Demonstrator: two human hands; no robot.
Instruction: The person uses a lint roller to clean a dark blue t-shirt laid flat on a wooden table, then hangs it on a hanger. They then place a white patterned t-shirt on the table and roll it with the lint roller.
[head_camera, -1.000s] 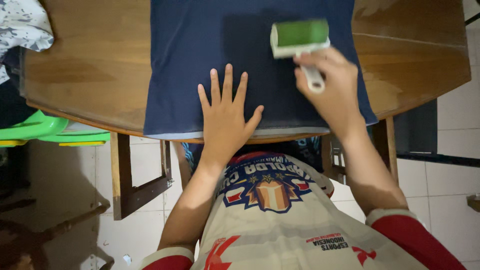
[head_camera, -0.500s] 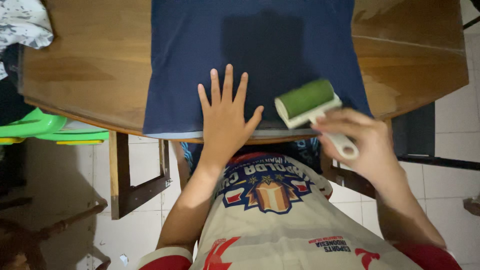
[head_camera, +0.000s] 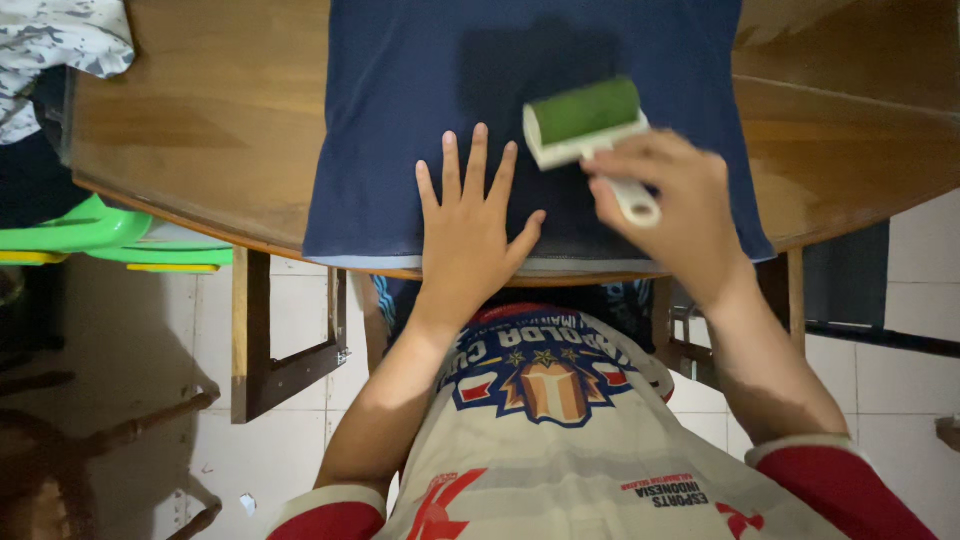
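Observation:
A dark blue garment (head_camera: 400, 110) lies flat on a round wooden table (head_camera: 200, 130), its hem at the near edge. My left hand (head_camera: 475, 225) presses flat on the cloth near the hem, fingers spread. My right hand (head_camera: 670, 205) grips the white handle of a lint roller (head_camera: 585, 118) with a green roll. The roll rests on the garment, just right of and beyond my left fingertips.
A patterned white cloth (head_camera: 60, 50) sits at the table's far left edge. A green plastic stool (head_camera: 90, 240) stands below the table on the left. Wooden chair legs (head_camera: 140, 430) are on the tiled floor at lower left. A dark panel (head_camera: 845, 270) hangs right.
The roller was far up the cloth, came down to the hem near the table edge, and has now moved back up the garment. My left hand stays pressed flat.

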